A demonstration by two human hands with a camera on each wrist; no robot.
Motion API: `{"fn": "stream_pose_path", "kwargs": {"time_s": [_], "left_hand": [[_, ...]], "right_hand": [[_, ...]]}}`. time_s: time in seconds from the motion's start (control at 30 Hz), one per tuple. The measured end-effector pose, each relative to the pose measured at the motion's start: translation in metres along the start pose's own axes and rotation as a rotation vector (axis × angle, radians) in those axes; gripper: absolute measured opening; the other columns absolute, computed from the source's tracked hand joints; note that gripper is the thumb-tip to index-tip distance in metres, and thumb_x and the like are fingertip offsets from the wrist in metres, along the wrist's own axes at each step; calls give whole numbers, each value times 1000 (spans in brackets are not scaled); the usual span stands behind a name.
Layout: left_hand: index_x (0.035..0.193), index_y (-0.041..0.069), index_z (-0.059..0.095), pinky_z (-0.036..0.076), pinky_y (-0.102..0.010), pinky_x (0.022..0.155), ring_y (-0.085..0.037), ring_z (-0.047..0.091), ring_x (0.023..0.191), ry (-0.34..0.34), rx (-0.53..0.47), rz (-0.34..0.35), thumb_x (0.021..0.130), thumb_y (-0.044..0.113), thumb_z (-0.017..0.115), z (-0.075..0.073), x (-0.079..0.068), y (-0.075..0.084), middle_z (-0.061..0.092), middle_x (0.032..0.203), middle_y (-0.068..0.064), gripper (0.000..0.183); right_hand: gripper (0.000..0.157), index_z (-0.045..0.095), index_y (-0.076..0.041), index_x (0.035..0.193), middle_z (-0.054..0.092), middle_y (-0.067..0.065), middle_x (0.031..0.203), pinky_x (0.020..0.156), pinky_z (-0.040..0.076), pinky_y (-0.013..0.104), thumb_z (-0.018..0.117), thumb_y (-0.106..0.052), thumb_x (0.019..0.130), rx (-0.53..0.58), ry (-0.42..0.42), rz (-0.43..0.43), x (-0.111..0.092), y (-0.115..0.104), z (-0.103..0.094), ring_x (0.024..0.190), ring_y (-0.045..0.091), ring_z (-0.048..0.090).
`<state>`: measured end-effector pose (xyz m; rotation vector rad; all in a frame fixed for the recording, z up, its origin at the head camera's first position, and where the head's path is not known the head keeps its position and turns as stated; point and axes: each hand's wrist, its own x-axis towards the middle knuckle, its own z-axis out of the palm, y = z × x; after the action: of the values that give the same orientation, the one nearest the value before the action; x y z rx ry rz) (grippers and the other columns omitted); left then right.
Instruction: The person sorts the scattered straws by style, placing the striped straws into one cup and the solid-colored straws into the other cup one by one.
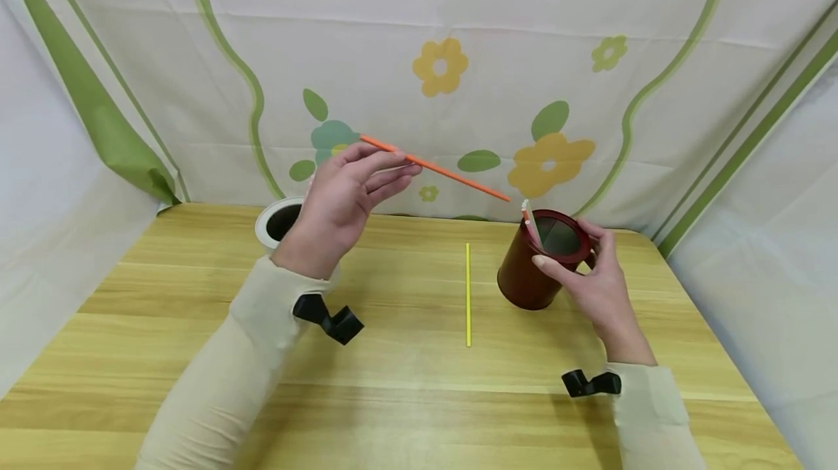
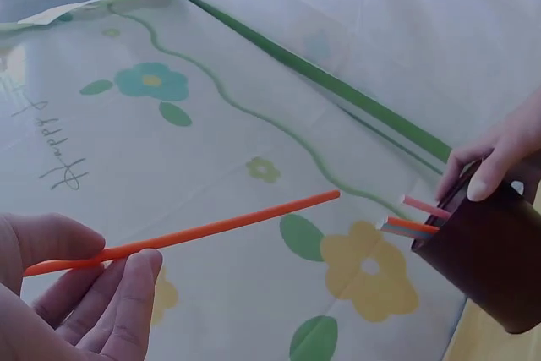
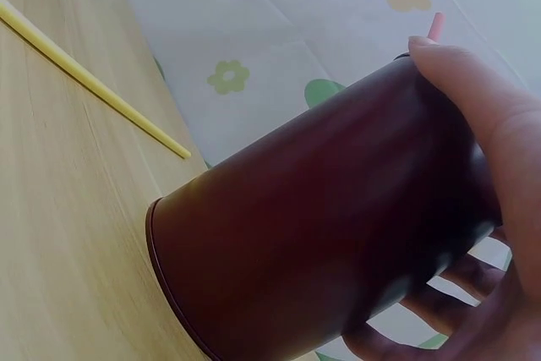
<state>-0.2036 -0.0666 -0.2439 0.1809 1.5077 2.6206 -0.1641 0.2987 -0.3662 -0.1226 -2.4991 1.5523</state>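
My left hand [image 1: 343,197] pinches an orange straw [image 1: 445,173] between thumb and fingers, up in the air. The straw's free end slopes down toward a dark red mug [image 1: 533,273], stopping short of its rim. Several straws [image 2: 410,226] lean inside that mug, pink and orange among them. With the thumb at the rim and the fingers round the handle side, my right hand [image 1: 592,281] holds the mug, its lower part hidden from none of the head view. On the table between the hands lies a yellow straw [image 1: 468,295].
Partly hidden behind my left wrist stands a white-rimmed cup [image 1: 267,226] with a dark inside. A wooden table [image 1: 406,412] carries everything. Flower-patterned cloth [image 1: 366,41] hangs along its back edge, and pale cloth closes off both sides.
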Motion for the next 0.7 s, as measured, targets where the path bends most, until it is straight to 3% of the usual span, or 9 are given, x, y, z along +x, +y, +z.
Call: {"fn": "stream_pose_path", "kwargs": {"time_s": [0.17,0.33,0.7], "left_hand": [[106,2,69,62,-36,101,-22,82,97,3,50,33,102,3,72,2,-1,-2,78,103,-11,5],[103,3,70,62,-39,100,-20,82,93,-8,95,66,101,-1,71,14,0,-9,79,96,-10,4],[108,-2,72,64,-39,97,-19,82,92,-77,236,19,99,-1,75,42,4,-25,77,101,-10,10]], "right_hand": [[100,23,-27,168,39,6,169,92,44,12,88,-32,93,-3,-1,2,0,2,0,150,33,44],[98,24,-30,167,40,5,168,92,45,12,88,-33,92,1,4,-3,-1,2,0,150,32,44],[99,24,-25,167,41,7,166,94,45,17,88,-39,92,-26,4,-1,-2,-2,2,148,31,46]]}}
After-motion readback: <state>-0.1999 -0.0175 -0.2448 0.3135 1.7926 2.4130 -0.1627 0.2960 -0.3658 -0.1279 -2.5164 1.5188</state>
